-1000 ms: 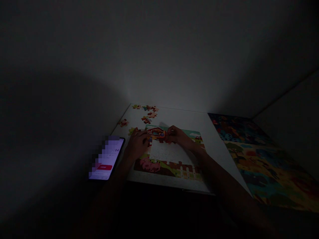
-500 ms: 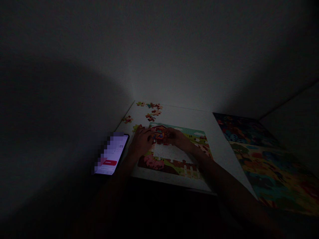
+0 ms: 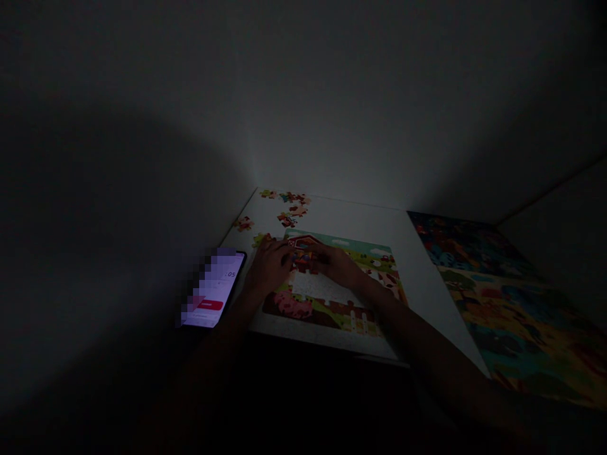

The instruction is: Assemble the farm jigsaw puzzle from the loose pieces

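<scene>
The puzzle (image 3: 365, 255) lies flat on the white table (image 3: 332, 218), in front of the person. Risk: pressing unevenly at the barn (image 3: 302, 242) could spring its joints or push neighbouring pieces out of line; poor light could hide a bad fit. Condition: border largely joined, colours bright, with a pink pig (image 3: 293, 304) at lower left, a white fence (image 3: 359, 321) at lower right and 1 ragged white gap in the middle.

The 2 hands are apart: left hand (image 3: 270, 268) and right hand (image 3: 339, 265) flank the barn, fingers bent over its sides. Whether either pinches a piece cannot be told. Loose pieces (image 3: 298, 211) lie beyond; a lit phone (image 3: 215, 291) sits left, colourful pictures (image 3: 512, 316) right.
</scene>
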The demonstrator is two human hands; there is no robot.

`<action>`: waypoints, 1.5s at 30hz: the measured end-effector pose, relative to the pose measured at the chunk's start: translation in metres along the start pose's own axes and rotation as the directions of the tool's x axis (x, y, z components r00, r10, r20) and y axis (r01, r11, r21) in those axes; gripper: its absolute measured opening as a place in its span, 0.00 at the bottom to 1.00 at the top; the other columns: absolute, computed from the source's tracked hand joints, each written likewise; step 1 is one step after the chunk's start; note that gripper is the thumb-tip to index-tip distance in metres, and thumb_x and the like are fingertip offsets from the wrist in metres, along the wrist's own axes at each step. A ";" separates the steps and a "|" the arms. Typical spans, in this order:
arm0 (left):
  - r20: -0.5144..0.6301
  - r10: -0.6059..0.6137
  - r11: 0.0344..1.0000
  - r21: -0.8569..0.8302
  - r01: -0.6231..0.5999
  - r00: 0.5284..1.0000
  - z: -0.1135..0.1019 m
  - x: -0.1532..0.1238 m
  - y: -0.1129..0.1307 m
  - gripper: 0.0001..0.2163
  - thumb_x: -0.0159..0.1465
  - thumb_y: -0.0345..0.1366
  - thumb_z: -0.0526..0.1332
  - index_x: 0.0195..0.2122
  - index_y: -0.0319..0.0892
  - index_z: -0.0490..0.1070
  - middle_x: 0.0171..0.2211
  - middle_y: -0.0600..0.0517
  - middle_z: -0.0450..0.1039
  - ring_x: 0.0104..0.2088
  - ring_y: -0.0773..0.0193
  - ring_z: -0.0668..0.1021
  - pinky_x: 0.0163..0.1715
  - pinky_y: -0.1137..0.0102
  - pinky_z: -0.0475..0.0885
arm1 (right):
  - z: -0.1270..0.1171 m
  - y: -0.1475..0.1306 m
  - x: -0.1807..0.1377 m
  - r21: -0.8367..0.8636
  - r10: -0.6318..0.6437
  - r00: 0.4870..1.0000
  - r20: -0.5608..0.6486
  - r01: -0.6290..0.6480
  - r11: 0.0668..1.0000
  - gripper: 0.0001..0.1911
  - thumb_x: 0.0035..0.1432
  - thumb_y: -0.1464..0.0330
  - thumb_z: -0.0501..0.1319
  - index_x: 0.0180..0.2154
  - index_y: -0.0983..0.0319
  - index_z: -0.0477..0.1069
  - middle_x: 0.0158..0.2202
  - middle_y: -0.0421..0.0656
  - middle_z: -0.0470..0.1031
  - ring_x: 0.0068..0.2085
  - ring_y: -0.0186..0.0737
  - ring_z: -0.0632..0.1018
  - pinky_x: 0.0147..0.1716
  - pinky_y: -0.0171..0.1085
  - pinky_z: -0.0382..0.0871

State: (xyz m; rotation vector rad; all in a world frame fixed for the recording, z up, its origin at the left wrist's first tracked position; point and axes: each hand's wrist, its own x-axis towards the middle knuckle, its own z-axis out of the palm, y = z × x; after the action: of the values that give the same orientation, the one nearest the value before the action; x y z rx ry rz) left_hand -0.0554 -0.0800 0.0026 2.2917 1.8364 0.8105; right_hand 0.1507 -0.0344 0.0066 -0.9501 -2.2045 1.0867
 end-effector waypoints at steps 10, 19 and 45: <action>-0.013 0.032 0.999 0.031 -0.031 0.999 0.000 0.000 0.000 0.12 0.67 0.34 0.55 0.46 0.45 0.76 0.51 0.48 0.76 0.53 0.56 0.75 0.65 0.51 0.56 | -0.001 -0.011 -0.003 -0.349 -0.150 0.988 0.034 0.152 0.925 0.20 0.65 0.66 0.56 0.58 0.53 0.68 0.64 0.45 0.64 0.59 0.48 0.71 0.55 0.49 0.68; -0.044 0.044 0.999 0.011 -0.044 0.998 0.003 0.000 -0.003 0.11 0.65 0.33 0.58 0.46 0.43 0.77 0.51 0.47 0.76 0.53 0.56 0.75 0.66 0.53 0.55 | -0.001 -0.013 -0.005 -0.404 -0.181 0.978 0.108 0.209 0.890 0.30 0.58 0.57 0.65 0.60 0.54 0.65 0.66 0.47 0.59 0.63 0.50 0.67 0.58 0.52 0.67; -0.015 0.066 0.997 0.044 -0.066 0.998 0.001 -0.003 -0.002 0.12 0.63 0.38 0.61 0.47 0.44 0.77 0.53 0.45 0.74 0.55 0.53 0.72 0.65 0.50 0.56 | 0.009 -0.001 -0.003 -0.387 -0.289 0.956 0.046 0.284 0.877 0.25 0.58 0.59 0.65 0.56 0.58 0.69 0.63 0.51 0.62 0.63 0.50 0.64 0.60 0.53 0.63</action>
State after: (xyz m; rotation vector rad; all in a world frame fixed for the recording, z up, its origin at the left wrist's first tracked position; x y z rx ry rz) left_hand -0.0566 -0.0816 0.0000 2.3910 1.8112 0.8089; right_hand 0.1464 -0.0415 0.0021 -0.7417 -2.5043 0.5108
